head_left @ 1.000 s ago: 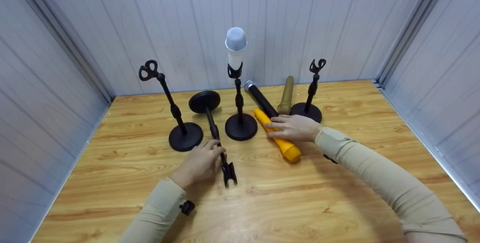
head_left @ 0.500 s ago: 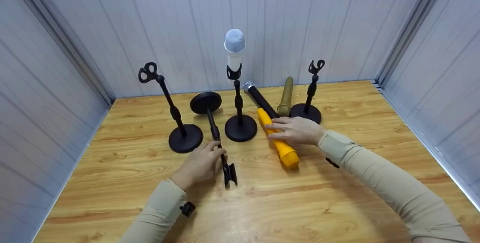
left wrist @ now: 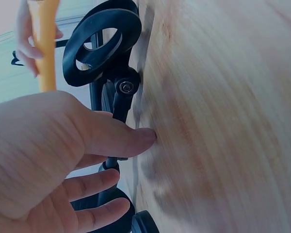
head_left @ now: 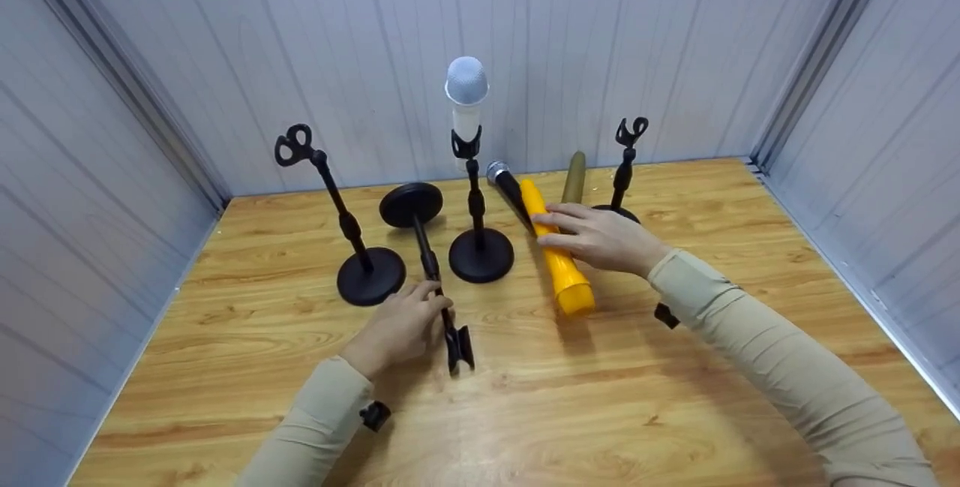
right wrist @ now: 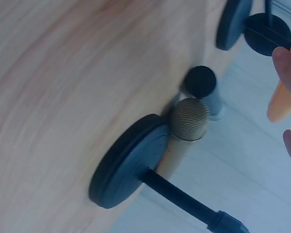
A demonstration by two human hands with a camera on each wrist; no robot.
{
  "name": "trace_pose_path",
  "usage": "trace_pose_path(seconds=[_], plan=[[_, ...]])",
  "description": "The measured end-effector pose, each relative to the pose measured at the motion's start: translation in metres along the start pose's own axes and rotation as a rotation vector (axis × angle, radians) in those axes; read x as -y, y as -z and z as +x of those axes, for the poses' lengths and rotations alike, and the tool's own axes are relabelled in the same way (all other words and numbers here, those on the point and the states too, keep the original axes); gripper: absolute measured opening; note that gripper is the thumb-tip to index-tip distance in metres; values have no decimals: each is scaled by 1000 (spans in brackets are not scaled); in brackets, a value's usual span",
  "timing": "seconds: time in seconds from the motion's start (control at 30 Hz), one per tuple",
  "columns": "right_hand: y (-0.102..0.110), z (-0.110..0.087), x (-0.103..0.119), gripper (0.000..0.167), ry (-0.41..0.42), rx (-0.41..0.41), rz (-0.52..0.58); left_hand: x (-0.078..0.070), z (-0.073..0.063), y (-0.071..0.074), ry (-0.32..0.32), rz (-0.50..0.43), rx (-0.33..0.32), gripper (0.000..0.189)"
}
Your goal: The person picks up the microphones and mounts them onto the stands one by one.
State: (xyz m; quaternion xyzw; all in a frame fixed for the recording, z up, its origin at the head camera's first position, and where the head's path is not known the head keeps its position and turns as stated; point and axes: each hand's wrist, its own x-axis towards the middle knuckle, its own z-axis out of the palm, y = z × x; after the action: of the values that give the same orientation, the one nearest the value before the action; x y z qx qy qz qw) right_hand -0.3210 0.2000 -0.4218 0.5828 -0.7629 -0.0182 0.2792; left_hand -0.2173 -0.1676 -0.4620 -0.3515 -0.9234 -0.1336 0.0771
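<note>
My right hand (head_left: 604, 238) grips the yellow microphone (head_left: 561, 269) by its handle, raised over the table with its head toward me. In the right wrist view, the yellow handle end (right wrist: 280, 103) shows beside the fingers at the right edge. With my left hand (head_left: 397, 322) I hold the pole of a black tabletop microphone stand (head_left: 427, 253). That stand lies tipped, its round base (head_left: 411, 204) at the far end and its clip (head_left: 460, 350) toward me. In the left wrist view, my thumb (left wrist: 119, 138) is close against the wood.
Upright behind them is a stand (head_left: 481, 256) bearing a white microphone (head_left: 466, 83). Other stands rise at left (head_left: 350, 226) and right (head_left: 622, 177). A black microphone (head_left: 510, 188) and an olive-gold microphone (head_left: 575, 175) lie near the back wall (head_left: 337, 37).
My right hand has lifted the yellow microphone off the table and moved it away from me, over the black microphone. The left hand and the tipped stand have stayed put.
</note>
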Motion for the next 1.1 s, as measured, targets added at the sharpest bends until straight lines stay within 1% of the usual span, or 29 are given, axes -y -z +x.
trace_pose_path(seconds=[0.2,0.33,0.47,0.57,0.67,0.77,0.9,0.97,1.03,1.1], plan=[[10,3,3,36,-21,-6,10,-1,1,1,19,-14,20,28],[14,3,5,41,-33,-20,50,-1,2,2,6,-14,22,29],[18,0,6,49,-54,-74,145,0,2,1,-24,1,10,31],[21,-2,6,52,-74,-116,213,1,2,2,-38,10,4,31],[25,-3,7,49,-108,-153,275,0,2,2,-37,11,6,30],[31,-3,9,47,-162,-177,342,0,2,2,-34,11,4,29],[37,-6,14,45,-237,-197,430,0,0,1,-48,-9,-32,27],[40,-8,17,42,-274,-208,468,1,-1,0,-60,-13,-49,27],[43,-9,21,38,-308,-217,532,4,-3,-2,-68,-4,-53,29],[47,-10,24,37,-342,-222,629,5,-4,-3,-65,3,-48,31]])
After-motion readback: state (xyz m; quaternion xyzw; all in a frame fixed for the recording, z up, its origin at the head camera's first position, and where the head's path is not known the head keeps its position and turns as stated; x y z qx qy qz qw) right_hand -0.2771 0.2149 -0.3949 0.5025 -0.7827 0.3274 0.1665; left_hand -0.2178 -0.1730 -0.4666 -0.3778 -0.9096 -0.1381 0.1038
